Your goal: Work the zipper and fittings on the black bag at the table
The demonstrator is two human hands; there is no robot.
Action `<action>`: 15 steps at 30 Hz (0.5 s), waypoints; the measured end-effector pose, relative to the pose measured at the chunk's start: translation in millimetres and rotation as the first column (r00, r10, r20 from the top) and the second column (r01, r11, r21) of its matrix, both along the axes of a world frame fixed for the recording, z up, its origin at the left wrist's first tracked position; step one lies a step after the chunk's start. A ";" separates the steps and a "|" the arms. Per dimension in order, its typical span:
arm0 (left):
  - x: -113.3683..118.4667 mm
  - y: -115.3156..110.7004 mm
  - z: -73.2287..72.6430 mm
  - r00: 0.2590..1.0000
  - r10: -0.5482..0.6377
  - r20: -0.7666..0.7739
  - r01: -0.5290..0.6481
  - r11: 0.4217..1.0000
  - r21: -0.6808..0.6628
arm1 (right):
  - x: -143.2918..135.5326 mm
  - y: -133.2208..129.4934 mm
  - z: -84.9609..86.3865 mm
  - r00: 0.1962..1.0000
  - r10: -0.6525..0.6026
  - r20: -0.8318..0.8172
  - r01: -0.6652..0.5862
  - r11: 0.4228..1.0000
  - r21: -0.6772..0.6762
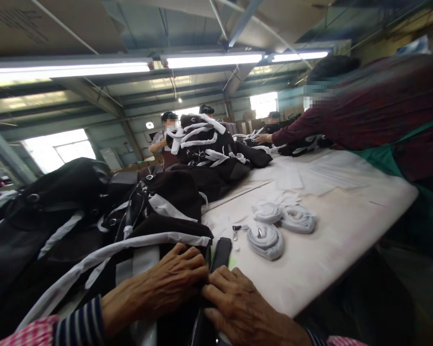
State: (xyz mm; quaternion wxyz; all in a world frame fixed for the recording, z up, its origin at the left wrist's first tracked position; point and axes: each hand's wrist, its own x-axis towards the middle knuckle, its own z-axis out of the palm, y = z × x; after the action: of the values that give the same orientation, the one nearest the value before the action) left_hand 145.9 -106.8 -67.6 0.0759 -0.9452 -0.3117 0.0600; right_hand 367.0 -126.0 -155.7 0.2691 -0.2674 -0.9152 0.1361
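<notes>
My left hand lies over a black bag, its fingers curled down onto the bag's dark edge. Close beside it, my right hand is closed on the same dark material, and the two hands nearly touch at the fingers. What the fingertips pinch is hidden beneath them. A black strap end sticks out just beyond the hands. Across the bag, past my left hand, runs a long handle wrapped in white. Several white coiled straps rest on the table to the right, and a small metal clip lies near them.
More black bags crowd the left side. Farther back is a tall heap of bags with white-wrapped straps. The pale table holds thin white sheets. A co-worker leans over its right side; other people stand behind.
</notes>
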 end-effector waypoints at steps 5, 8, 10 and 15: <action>-14.3 5.1 -15.7 0.999 -0.038 -0.008 0.037 0.992 -0.117 | 1.7 -1.9 -5.7 0.996 -0.064 -0.058 0.068 0.995 0.066; -4.7 5.2 -19.7 1.000 -0.012 0.007 0.013 0.982 -0.189 | 0.8 -2.2 -6.9 0.992 -0.094 -0.082 0.101 0.992 0.077; 4.9 3.2 -17.0 1.000 0.014 0.014 -0.011 0.982 -0.186 | 0.0 -1.3 -7.2 0.992 -0.096 -0.085 0.101 0.993 0.067; 6.0 1.8 0.9 0.998 -0.055 -0.020 0.054 0.997 -0.059 | -0.2 1.1 -6.5 0.989 -0.103 -0.109 0.111 0.992 0.067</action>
State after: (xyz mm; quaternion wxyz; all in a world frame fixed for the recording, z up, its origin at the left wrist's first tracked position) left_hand 151.9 -105.0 -66.7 0.0532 -0.9544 -0.2832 0.0775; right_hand 366.8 -124.9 -162.2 0.3334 -0.2985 -0.8884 0.1022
